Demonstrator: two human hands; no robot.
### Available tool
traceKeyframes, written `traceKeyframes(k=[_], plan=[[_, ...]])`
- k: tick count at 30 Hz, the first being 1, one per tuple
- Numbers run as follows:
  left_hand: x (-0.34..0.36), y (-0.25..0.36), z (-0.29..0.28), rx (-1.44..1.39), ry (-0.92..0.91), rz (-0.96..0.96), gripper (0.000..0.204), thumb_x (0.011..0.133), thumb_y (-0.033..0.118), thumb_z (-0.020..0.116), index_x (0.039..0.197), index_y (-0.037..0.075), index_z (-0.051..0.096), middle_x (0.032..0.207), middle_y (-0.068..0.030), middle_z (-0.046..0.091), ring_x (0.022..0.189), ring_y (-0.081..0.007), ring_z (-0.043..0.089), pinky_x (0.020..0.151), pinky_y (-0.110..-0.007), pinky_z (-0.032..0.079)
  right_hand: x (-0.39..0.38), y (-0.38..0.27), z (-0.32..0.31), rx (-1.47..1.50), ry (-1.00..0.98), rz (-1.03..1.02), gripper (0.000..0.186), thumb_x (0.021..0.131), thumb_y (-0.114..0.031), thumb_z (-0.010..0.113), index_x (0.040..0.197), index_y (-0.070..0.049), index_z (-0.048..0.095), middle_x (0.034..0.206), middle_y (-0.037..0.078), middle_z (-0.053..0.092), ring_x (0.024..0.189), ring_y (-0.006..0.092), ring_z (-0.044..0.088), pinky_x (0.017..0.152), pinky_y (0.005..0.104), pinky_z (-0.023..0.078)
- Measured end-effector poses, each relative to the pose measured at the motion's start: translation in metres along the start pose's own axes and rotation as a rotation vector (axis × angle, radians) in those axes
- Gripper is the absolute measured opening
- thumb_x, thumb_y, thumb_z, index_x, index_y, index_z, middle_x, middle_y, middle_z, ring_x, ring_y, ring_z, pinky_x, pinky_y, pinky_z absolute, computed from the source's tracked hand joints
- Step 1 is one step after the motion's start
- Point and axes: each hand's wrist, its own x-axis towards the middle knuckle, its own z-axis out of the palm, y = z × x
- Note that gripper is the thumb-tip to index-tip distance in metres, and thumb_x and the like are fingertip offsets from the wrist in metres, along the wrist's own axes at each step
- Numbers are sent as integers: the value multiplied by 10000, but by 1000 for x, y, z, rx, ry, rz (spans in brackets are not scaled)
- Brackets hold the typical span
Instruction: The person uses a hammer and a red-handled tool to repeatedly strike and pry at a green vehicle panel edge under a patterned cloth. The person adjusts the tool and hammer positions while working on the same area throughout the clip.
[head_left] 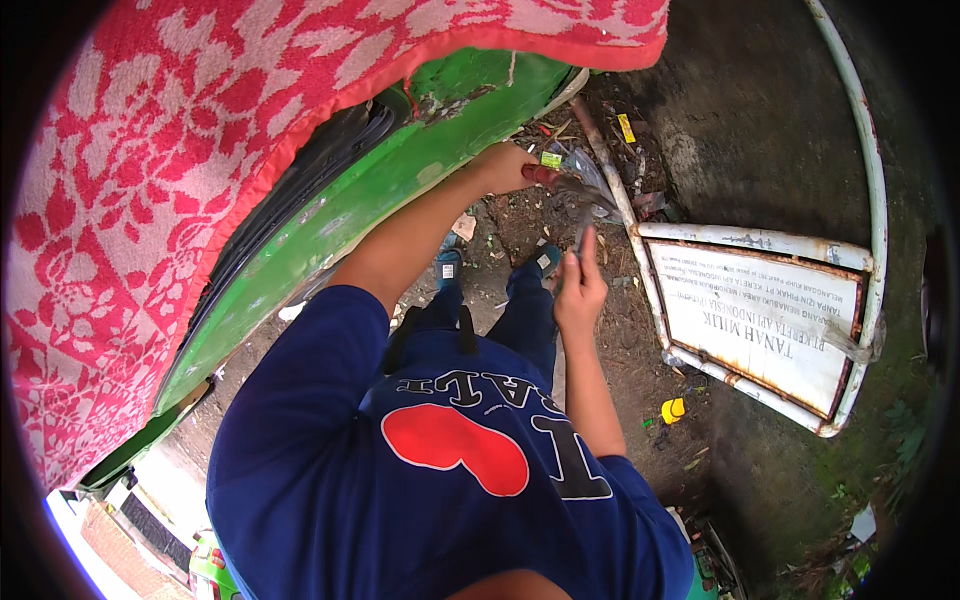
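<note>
So the left hand [505, 168] has its grip wrapped tight round the red handle of a red-handled tool [541, 174], held out above the littered ground [515, 215], right by the green vehicle [420, 155]. Right hand's [580, 290] grip is narrow, closed on a slim grey metal piece [584, 238] pointing up at that tool's metal end. Honestly can't tell if those two actually touch or are one thing. Red-and-pink floral cloth [200, 150] is draped over the vehicle, and over on the right there's a white sign [755, 320] in a rusty frame, near a little yellow thing [672, 410].
</note>
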Motion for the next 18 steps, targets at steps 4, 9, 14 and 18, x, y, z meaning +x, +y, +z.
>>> traceKeyframes(k=[4, 9, 14, 18], plan=[[-5, -16, 3, -37, 66, -23, 211, 760, 304, 769, 844, 117, 719, 726, -121, 662, 690, -316, 644, 650, -406, 488, 4, -7, -6, 184, 98, 95, 533, 1016, -109, 521, 1520, -51, 359, 752, 27, 568, 608, 77, 525, 544, 245, 467], [-22, -9, 9, 147, 29, 101, 218, 737, 291, 778, 759, 104, 669, 694, -115, 645, 694, -328, 651, 622, -406, 496, -4, -12, -4, 203, 67, -38, 509, 1014, -107, 534, 1496, -29, 393, 773, 36, 579, 627, 88, 535, 557, 250, 493], [-29, -18, 24, 83, 63, 333, 185, 683, 254, 766, 789, 133, 675, 714, -104, 664, 717, -323, 672, 632, -439, 513, -5, -5, -9, 219, 41, 11, 513, 1014, -103, 532, 1498, -21, 384, 805, 41, 585, 659, 91, 536, 548, 257, 498], [-31, -17, 20, 114, 27, 308, 192, 661, 246, 759, 778, 135, 656, 717, -101, 667, 718, -325, 673, 629, -454, 510, -4, -5, -23, 185, 40, 35, 526, 1024, -109, 518, 1521, -57, 355, 833, 43, 574, 691, 98, 535, 552, 267, 507]])
